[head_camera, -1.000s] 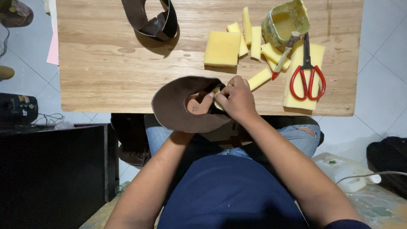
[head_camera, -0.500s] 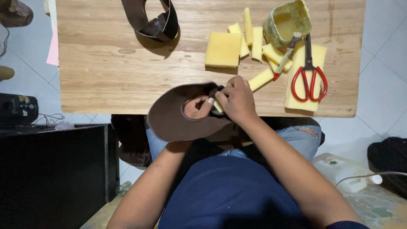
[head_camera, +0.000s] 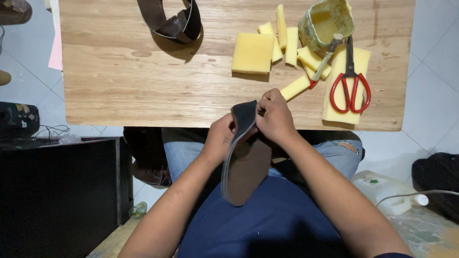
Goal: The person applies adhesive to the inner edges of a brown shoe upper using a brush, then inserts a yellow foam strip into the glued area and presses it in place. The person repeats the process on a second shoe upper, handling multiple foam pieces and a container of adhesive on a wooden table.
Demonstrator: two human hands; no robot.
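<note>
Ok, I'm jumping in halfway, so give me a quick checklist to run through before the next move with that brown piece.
1. Brown leather piece held by both hands: ok, left hand and right hand pinch its top end.
2. Piece off the table: ok, it hangs over the lap.
3. Scissors within reach: ok, on a yellow foam sheet.
4. Glue pot upright: ok.
5. Glue on the piece: cannot tell.

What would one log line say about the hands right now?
left hand: grips brown leather piece | right hand: pinches its top edge | piece: over lap, at wooden table edge | nearby: yellow foam pieces, red scissors
</note>
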